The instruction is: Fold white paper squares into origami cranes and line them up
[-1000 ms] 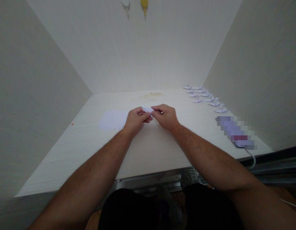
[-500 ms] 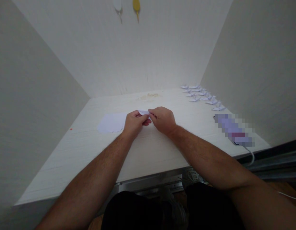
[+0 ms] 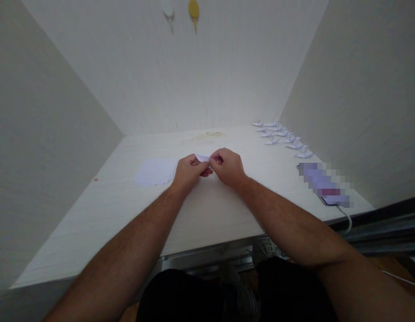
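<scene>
Over the middle of the white table, a small folded piece of white paper [image 3: 202, 158] is held between my two hands. My left hand [image 3: 190, 172] is closed, its thumb and fingers pinching the paper from the left. From the right, my right hand [image 3: 228, 166] pinches the paper's right end between thumb and forefinger. Most of the paper is hidden by my fingers, so its exact folds cannot be made out. Just left of my left hand lies a stack of white paper sheets [image 3: 155, 171], partly covered by that hand.
Several folded white paper cranes [image 3: 277, 132] stand in rows at the back right. A blurred-out phone [image 3: 323, 183] with a white cable [image 3: 346, 219] lies near the right edge. White and yellow hooks [image 3: 194, 10] hang on the back wall. The table's front edge [image 3: 207, 246] is below my forearms.
My fingers have shifted slightly on the paper, with the right forefinger a little more curled. The whole view has moved a little; both hands still hold the paper.
</scene>
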Tool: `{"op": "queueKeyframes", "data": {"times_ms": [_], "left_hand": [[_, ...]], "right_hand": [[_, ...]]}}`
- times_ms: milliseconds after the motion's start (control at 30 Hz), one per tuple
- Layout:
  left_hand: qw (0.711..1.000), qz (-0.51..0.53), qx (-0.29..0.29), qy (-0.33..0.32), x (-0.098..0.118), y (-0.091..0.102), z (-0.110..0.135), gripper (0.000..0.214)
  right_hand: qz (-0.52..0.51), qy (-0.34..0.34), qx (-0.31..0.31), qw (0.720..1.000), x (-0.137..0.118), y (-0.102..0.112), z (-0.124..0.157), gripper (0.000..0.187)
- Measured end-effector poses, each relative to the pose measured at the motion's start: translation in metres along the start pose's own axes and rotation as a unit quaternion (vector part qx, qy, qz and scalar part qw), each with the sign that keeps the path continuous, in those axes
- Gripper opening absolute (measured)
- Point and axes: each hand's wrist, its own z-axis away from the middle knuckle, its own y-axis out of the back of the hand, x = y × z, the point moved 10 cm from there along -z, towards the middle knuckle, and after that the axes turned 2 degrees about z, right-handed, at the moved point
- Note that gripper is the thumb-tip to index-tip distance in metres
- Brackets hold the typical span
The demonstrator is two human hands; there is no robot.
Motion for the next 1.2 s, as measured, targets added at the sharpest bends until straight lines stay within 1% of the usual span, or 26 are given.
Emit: {"op": "queueKeyframes", "data": {"times_ms": [67,133,233,333,467,567,667,767,867,967,1033,1100,1200], "left_hand": [[1.000,-0.004,-0.004,0.006,-0.001,-0.001,0.000,0.013],[1.000,-0.010,-0.006,0.005,0.000,-0.001,0.000,0.011],[1.000,-0.014,-0.006,0.019,0.000,-0.004,0.001,0.010],[0.999,0.004,0.012,0.036,0.001,-0.004,0.003,0.006],[0.998,0.027,0.034,0.054,0.000,-0.003,0.005,0.010],[0.997,0.030,0.040,0.061,-0.001,-0.002,0.004,0.012],[0.997,0.031,0.042,0.063,-0.003,-0.001,0.002,0.014],[0.997,0.044,0.036,0.061,-0.004,-0.001,0.001,0.016],[0.996,0.048,0.017,0.068,-0.007,-0.003,0.000,0.017],[0.997,0.042,-0.001,0.068,-0.009,-0.005,-0.001,0.017],[0.997,0.047,-0.005,0.061,-0.009,-0.005,-0.001,0.015],[0.997,0.053,-0.011,0.057,-0.008,-0.006,-0.001,0.014],[0.997,0.057,-0.015,0.059,-0.007,-0.008,0.000,0.015]], "right_hand": [[-0.009,-0.010,-0.013,1.000,0.003,-0.002,-0.001,0.008],[-0.006,-0.003,-0.023,1.000,0.003,-0.003,-0.001,0.010],[0.028,0.030,-0.019,0.999,-0.003,-0.002,0.000,0.013],[0.070,0.075,-0.015,0.995,-0.010,-0.002,0.002,0.016],[0.097,0.128,-0.025,0.987,-0.017,-0.006,0.004,0.020],[0.089,0.155,-0.019,0.984,-0.019,-0.005,0.006,0.021],[0.053,0.165,-0.016,0.985,-0.020,-0.003,0.007,0.020],[-0.004,0.132,-0.010,0.991,-0.014,0.000,0.005,0.017],[-0.081,0.059,-0.002,0.995,0.000,0.003,0.001,0.014],[-0.156,-0.027,-0.018,0.987,0.019,-0.003,-0.002,0.009],[-0.195,-0.069,-0.034,0.978,0.027,-0.009,-0.002,0.006],[-0.222,-0.091,-0.044,0.970,0.032,-0.013,-0.003,0.005],[-0.244,-0.106,-0.050,0.963,0.033,-0.016,-0.002,0.006]]}}
